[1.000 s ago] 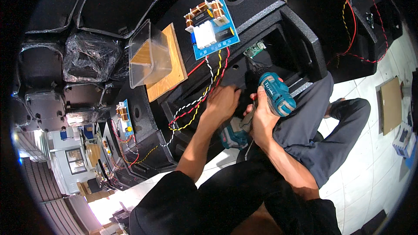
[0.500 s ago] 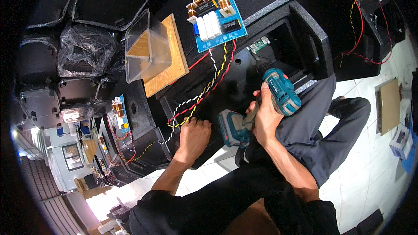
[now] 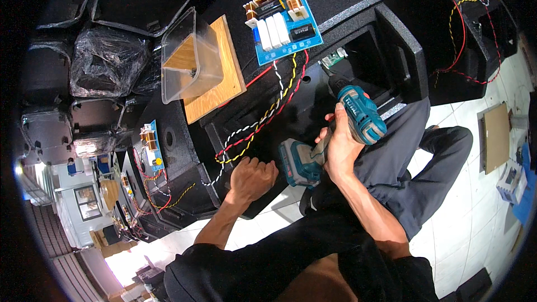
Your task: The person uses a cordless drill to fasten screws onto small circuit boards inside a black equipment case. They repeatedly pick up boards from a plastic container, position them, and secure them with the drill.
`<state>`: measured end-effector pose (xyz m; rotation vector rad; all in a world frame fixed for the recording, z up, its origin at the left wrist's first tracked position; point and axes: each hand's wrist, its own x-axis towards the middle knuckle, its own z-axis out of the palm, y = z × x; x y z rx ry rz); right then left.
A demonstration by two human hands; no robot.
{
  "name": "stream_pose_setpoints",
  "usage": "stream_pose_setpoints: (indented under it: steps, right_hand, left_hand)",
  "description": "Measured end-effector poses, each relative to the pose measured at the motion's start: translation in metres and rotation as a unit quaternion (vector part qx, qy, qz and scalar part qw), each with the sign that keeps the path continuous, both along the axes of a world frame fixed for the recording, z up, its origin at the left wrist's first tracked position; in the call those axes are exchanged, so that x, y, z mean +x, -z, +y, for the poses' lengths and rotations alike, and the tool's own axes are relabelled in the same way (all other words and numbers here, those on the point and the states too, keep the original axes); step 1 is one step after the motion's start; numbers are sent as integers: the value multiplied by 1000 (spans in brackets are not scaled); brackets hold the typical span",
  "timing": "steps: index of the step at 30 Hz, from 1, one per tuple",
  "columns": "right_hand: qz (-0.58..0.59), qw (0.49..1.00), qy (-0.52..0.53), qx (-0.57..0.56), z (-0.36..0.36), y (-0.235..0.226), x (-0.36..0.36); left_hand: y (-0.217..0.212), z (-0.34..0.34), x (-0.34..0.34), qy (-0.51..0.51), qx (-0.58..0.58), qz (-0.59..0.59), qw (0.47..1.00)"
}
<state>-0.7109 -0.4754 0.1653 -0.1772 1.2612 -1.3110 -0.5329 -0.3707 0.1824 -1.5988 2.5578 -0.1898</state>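
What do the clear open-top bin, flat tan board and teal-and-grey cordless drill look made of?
Clear open-top bin: likely smooth plastic; see-through, slightly cloudy walls.
Flat tan board: wood or wood-look sheet; grain streaks show.
Teal-and-grey cordless drill: housing probably moulded plastic, rounded one-colour panels; grey areas possibly rubber.

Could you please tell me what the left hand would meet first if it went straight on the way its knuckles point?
The left hand would probably meet the twisted wires just beyond its knuckles; depth is unclear, so it might pass under them.
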Motion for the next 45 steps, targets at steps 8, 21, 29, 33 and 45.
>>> stream_pose_setpoints:
  steps: [8,21,29,33,45]
  right_hand:
    - [31,999,-31,-8,1,8,2]
    - [35,999,-26,-10,4,7,5]
    - [33,999,-31,-9,3,9,5]
    - [46,999,-19,-17,3,7,8]
    - [39,999,-15,-30,4,10,9]
  left_hand:
    - [-3,-1,-1,9,-6,5,1000]
    - [0,0,-1,17,-24,12,1000]
    - [2,1,-1,16,-27,3,999]
    - [-1,1,-3,13,-18,-7,1000]
    - [2,1,-2,10,-32,-3,999]
